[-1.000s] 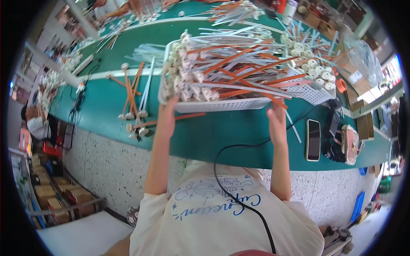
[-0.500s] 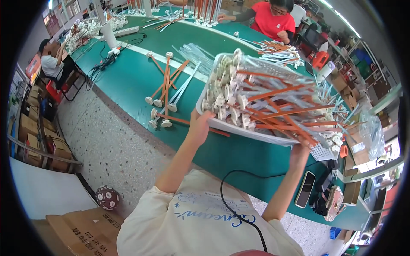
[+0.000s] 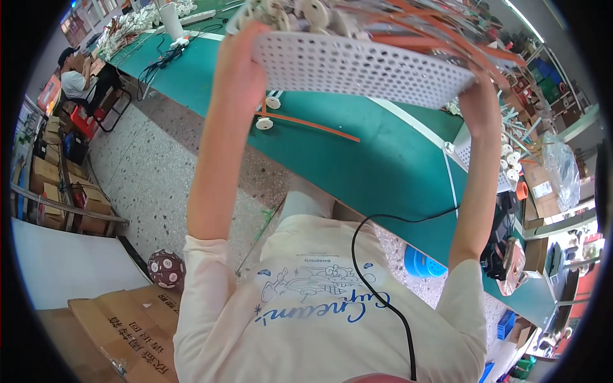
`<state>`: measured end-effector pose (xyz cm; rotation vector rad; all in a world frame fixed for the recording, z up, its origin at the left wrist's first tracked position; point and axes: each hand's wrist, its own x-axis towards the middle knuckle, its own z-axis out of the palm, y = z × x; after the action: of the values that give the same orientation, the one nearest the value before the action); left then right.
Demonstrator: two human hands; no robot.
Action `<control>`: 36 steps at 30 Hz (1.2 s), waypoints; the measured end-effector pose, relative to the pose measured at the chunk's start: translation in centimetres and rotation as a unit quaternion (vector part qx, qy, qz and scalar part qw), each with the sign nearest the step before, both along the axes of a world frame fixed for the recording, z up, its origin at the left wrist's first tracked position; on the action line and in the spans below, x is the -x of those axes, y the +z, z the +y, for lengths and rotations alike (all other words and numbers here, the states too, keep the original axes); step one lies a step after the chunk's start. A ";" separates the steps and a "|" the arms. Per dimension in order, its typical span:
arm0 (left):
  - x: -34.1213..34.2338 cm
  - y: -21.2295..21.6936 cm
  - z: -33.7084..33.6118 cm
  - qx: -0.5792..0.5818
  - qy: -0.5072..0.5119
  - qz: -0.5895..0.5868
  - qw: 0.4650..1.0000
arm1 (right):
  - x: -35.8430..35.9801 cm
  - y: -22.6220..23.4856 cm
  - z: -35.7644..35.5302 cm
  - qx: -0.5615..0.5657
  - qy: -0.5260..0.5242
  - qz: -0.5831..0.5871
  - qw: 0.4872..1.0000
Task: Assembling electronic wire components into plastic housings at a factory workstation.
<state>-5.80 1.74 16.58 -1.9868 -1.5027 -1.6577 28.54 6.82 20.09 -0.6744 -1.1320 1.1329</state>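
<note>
A white perforated plastic basket [image 3: 357, 67] hangs in the air above the green table, held up between both my hands. It is heaped with orange strips [image 3: 415, 41] and white round-ended pieces [image 3: 313, 14]; the upper edge of the view cuts off part of the load. My left hand [image 3: 246, 60] grips the basket's left end. At the other end, my right hand [image 3: 479, 99] is closed on the corner, its fingers partly hidden under the basket and the strips. Below, an orange strip [image 3: 313, 124] with a white round end lies on the table.
The green table [image 3: 383, 172] runs diagonally ahead. Another white basket [image 3: 465, 150] with white pieces stands at its right. A black cable [image 3: 364, 268] crosses my shirt. Under the table edge sits a blue bin [image 3: 421, 262]. A person [image 3: 80, 80] sits at the far left.
Both hands have raised the basket higher and farther forward, and its perforated side now faces me. My arms are stretched out more. The far person in red is now hidden behind the basket.
</note>
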 end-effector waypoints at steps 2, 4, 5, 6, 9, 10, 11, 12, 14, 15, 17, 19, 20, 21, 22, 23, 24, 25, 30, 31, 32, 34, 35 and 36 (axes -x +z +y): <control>0.8 1.8 0.0 0.021 0.009 -0.024 0.999 | 0.0 0.4 0.7 -0.005 0.023 -0.009 1.000; 2.9 1.3 1.2 0.022 0.001 -0.023 1.000 | 0.9 1.3 0.7 0.015 0.046 -0.063 0.997; 3.4 1.8 2.1 0.031 -0.006 -0.023 0.999 | 1.5 1.3 1.0 0.006 0.048 -0.058 0.997; 3.6 1.9 2.5 0.016 0.039 -0.006 0.999 | 2.1 1.3 1.8 0.080 0.092 -0.066 0.990; 4.6 2.1 5.9 0.058 0.023 -0.036 0.997 | 3.2 0.6 4.3 0.154 0.166 -0.086 0.970; 5.2 1.7 8.0 0.060 0.021 -0.031 0.997 | 3.9 0.4 5.5 0.173 0.144 -0.067 0.972; 6.2 1.0 9.6 0.065 -0.007 -0.084 0.994 | 4.7 -0.1 6.9 0.197 0.128 -0.046 0.971; 7.1 0.4 11.2 0.071 -0.036 -0.137 0.987 | 5.0 -0.7 9.0 0.208 0.149 0.001 0.967; 7.5 0.8 14.4 0.116 -0.191 -0.363 0.905 | 5.6 -0.6 12.3 0.209 0.130 0.011 0.969; 7.7 1.0 16.0 0.144 -0.327 -0.567 0.742 | 6.0 -0.7 13.8 0.204 0.108 0.013 0.973; 8.3 1.8 19.0 0.171 -0.313 -0.576 0.735 | 6.5 -0.3 16.4 0.208 0.109 0.035 0.971; 8.9 2.7 21.9 0.207 -0.299 -0.592 0.719 | 7.5 0.7 18.4 0.190 0.097 0.022 0.977; 9.6 2.8 23.6 0.218 -0.296 -0.593 0.716 | 8.3 1.3 19.3 0.180 0.077 0.009 0.981; 10.7 2.6 25.5 0.223 -0.313 -0.594 0.706 | 9.1 1.5 20.3 0.189 0.072 0.011 0.979; 11.8 2.8 27.4 0.229 -0.335 -0.593 0.696 | 9.8 2.0 21.1 0.186 0.050 -0.019 0.981; 12.8 2.8 29.0 0.239 -0.336 -0.593 0.692 | 10.6 2.2 21.8 0.185 0.030 -0.050 0.981; 14.0 2.9 30.5 0.228 -0.335 -0.599 0.690 | 11.4 2.6 22.2 0.234 0.044 -0.037 0.970; 14.8 2.9 31.6 0.217 -0.332 -0.606 0.689 | 12.2 2.4 22.7 0.241 0.040 -0.036 0.969; 15.9 3.1 33.9 0.234 -0.292 -0.582 0.722 | 16.0 -2.1 25.3 0.286 0.071 0.089 0.951; 17.9 2.3 33.2 0.225 -0.278 -0.587 0.726 | 17.3 -2.5 24.7 0.276 0.059 0.094 0.955; 20.0 0.7 32.2 0.229 -0.290 -0.591 0.717 | 18.7 -2.7 23.4 0.282 0.049 0.087 0.954; 22.6 -1.2 28.7 0.200 -0.273 -0.640 0.690 | 20.9 -4.0 20.5 0.316 0.057 0.061 0.945; 23.6 -2.0 26.5 0.195 -0.241 -0.654 0.690 | 21.5 -4.8 18.6 0.258 0.097 0.003 0.961; 23.7 -2.1 24.3 0.194 -0.240 -0.643 0.700 | 21.9 -5.5 16.9 0.197 0.132 -0.053 0.970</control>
<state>-29.47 26.07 14.52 -1.2239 -1.7445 -3.6907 6.68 23.71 14.54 -0.9175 -1.1196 1.5892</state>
